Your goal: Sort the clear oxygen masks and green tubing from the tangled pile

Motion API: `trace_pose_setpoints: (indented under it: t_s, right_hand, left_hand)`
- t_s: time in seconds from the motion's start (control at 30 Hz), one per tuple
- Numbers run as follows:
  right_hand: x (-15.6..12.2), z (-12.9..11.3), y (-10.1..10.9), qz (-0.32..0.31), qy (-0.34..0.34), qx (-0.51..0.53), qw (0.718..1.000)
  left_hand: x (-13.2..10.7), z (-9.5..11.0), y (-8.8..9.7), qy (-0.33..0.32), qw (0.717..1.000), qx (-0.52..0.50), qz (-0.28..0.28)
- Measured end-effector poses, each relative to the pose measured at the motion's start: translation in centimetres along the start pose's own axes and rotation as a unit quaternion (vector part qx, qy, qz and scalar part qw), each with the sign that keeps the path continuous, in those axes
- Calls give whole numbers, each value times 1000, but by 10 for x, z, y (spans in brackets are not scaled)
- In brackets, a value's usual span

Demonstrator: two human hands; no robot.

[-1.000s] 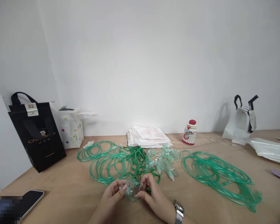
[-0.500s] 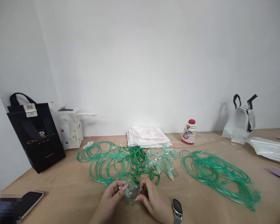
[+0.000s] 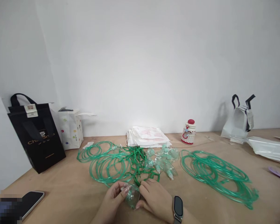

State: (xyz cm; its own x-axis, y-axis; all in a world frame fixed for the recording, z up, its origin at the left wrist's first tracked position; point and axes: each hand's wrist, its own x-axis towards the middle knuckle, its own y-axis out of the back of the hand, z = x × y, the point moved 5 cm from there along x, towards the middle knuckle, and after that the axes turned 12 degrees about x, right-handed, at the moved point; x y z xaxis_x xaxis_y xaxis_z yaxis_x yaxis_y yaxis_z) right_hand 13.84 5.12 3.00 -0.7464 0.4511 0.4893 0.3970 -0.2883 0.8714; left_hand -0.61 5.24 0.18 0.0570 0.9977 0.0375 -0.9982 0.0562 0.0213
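One clear mask (image 3: 132,199) sits low in the middle of my head view, between the left hand (image 3: 112,199) and the right hand (image 3: 155,196). Whether it rests on the worktop (image 3: 200,207) or is held just above it, I can't tell. My left thumb and fingertips are pinched together on the mask's left side. The right hand is half curled, back up, thumb near the opposite edge; its far fingers are tucked out of sight, so I can't say whether they grip anything. Dark green straps (image 3: 138,157) lie just beyond, other masks (image 3: 161,163) heaped beside them, and green tubing (image 3: 208,159) is coiled on either side.

To do this well, I'd make the left pinch light but steady, since the thin shell looks likely to buckle. I'd save the right fingertips for fine work along the rim, and turn the mask rather than twist a wrist around it. Nearby straps could snag, so I'd move slowly there.
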Motion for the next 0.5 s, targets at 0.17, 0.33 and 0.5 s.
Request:
trace_pose_setpoints:
  t_s: [0.17, 0.33, 0.5]
  right_hand:
    - [-1, -3, 8, 37, -2, 24, 999]
    - [-1, -11, 13, 66, 0, 54, 996]
    - [-1, -20, 9, 106, 16, 40, 993]
  left_hand:
    - [1, -1, -1, 15, 1000, 4, -4]
    - [5, -5, 0, 36, 999, 9, -11]
    - [8, -12, 3, 51, 999, 4, -4]
